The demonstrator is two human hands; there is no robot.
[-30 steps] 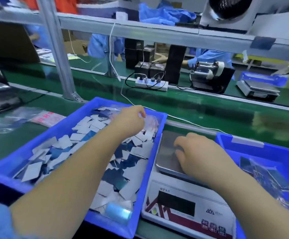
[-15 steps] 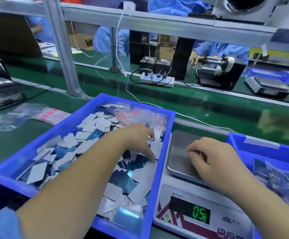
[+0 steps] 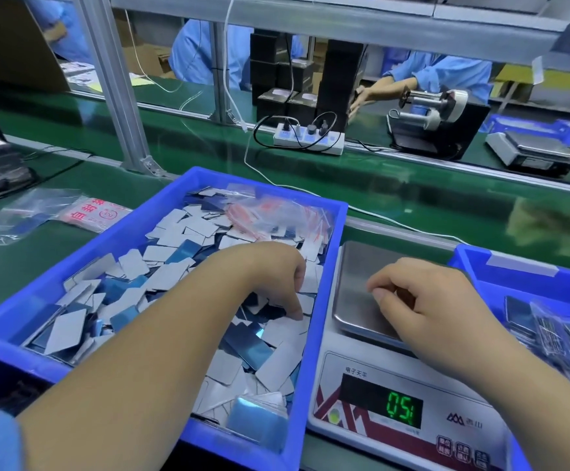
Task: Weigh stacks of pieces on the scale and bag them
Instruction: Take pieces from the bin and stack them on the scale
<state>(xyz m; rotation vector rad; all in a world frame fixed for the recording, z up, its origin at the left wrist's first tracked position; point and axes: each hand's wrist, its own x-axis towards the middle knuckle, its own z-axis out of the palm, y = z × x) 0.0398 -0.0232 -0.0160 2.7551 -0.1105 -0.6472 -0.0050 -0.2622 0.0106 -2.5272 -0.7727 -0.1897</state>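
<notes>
Weighing step judged in hand. Loose pieces point(image 3: 175, 277) are heaped in the left tray point(image 3: 324, 300). Left hand point(image 3: 277, 277) is curled down among them, seemingly pinching one; grip not certain. Right hand point(image 3: 426, 300) is loosely curled over the scale point(image 3: 378, 402) pan, nothing seen held. Display is lit. Next, a stack must be gathered and laid on the pan.

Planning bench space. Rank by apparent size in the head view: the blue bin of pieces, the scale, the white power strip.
1. Blue bin of pieces
2. Scale
3. White power strip, though it sits farther from the camera.
</notes>
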